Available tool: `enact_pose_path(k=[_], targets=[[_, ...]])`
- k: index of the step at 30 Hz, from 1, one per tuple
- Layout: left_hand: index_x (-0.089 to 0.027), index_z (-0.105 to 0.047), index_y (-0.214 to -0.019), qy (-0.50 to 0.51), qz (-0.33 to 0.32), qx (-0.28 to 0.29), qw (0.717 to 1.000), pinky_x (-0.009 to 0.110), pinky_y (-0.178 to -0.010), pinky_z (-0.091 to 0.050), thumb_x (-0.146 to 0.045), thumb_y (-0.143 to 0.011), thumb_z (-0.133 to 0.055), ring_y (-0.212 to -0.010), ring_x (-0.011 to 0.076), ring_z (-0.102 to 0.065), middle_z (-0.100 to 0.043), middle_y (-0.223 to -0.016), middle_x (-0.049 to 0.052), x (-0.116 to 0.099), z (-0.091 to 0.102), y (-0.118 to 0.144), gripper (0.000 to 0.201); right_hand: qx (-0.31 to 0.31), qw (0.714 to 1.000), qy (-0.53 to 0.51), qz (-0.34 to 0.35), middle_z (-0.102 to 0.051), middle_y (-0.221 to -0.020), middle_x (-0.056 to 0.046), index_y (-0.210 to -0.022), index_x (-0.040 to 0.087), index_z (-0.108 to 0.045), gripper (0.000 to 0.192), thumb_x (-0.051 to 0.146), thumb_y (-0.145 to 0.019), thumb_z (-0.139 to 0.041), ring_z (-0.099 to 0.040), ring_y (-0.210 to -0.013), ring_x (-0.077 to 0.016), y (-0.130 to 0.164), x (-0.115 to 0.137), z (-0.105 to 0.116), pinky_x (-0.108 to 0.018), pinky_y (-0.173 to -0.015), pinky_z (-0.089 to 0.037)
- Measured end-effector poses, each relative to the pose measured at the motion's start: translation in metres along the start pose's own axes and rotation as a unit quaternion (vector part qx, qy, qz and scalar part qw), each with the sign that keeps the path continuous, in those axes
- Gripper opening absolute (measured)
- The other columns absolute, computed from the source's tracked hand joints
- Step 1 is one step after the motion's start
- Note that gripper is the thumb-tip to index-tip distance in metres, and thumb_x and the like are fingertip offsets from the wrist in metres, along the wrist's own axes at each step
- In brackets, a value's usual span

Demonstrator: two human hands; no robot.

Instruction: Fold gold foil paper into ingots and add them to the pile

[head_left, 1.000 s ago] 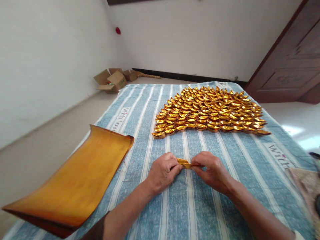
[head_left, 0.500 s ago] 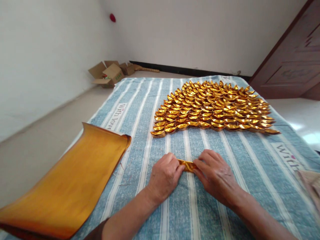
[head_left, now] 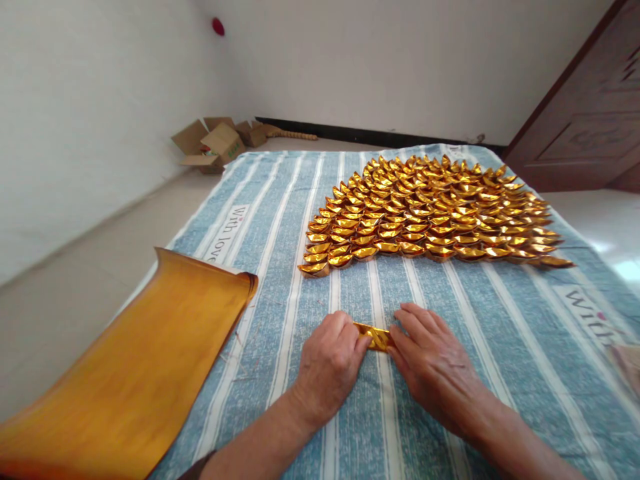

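Bare room w/ white walls and a pale floor; a blue-and-white striped cloth (head_left: 280, 280) is spread flat over the work surface, w/ "With love" printed near each side edge. A dark brown wooden door (head_left: 590, 113) is seen at far right. 2 open brown cardboard boxes (head_left: 210, 145) are set on the floor in the far left corner, touching each other.

The left hand (head_left: 327, 363) is laid knuckles-up on the cloth, fingers curled in; the left end of a small folded strip of gold foil paper (head_left: 374, 335) is pinched at its fingertips. The right hand (head_left: 435, 367) is laid beside it, fingers flatter and slightly spread, tips pressed down on the strip's right end. Both hands are thus closed on the 1 strip; thumbs are mostly hidden, so the exact pinch can't be told. The strip is held down on the cloth, near the front edge, centred between the hands, approx. in line w/ a white stripe.

Beyond it, well apart, a big patch of folded gold foil boat-shaped ingots (head_left: 430, 213) is laid in overlapping rows on the cloth. The nearest row runs to about 13; rows behind are too tightly packed for a count, well over 100 in all.

At left, 1 stack of orange-gold paper sheets (head_left: 145, 373) is laid over the cloth's edge, far end curled up.
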State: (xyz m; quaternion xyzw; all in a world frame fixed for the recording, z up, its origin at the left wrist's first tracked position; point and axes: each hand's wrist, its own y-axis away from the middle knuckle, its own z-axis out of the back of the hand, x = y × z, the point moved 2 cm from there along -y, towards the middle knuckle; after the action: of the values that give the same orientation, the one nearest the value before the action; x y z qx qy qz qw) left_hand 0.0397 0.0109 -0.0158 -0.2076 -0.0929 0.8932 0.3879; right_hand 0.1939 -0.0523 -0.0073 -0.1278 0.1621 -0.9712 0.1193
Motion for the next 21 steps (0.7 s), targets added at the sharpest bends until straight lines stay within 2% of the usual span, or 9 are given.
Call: enact_pose_path(k=[12, 21], targets=[[-0.017, -0.049, -0.070, -0.027, -0.007, -0.002, 1.000, 0.032, -0.060, -0.048, -0.019, -0.092, -0.046, -0.069, 0.0182, -0.051, -0.052, -0.072, 0.004, -0.0013, -0.0016, -0.0011, 0.022, -0.014, 0.999, 0.035, -0.003, -0.061, -0.099, -0.014, -0.083, 0.016, -0.062, 0.027, 0.011, -0.092, -0.037, -0.049, -0.110, -0.0310, 0.0052, 0.0050, -0.0082, -0.044, -0.082, -0.049], [-0.017, -0.049, -0.070, -0.054, -0.009, -0.001, 0.999, 0.032, -0.060, -0.046, -0.020, -0.092, -0.047, -0.068, 0.0189, -0.050, -0.051, -0.071, 0.004, -0.0026, -0.0013, -0.0018, 0.022, 0.007, 0.998, 0.059, 0.012, -0.061, -0.096, -0.015, -0.087, 0.012, -0.064, 0.029, 0.012, -0.094, -0.036, -0.050, -0.110, -0.0321, 0.0076, 0.0062, -0.0104, -0.043, -0.081, -0.050]])
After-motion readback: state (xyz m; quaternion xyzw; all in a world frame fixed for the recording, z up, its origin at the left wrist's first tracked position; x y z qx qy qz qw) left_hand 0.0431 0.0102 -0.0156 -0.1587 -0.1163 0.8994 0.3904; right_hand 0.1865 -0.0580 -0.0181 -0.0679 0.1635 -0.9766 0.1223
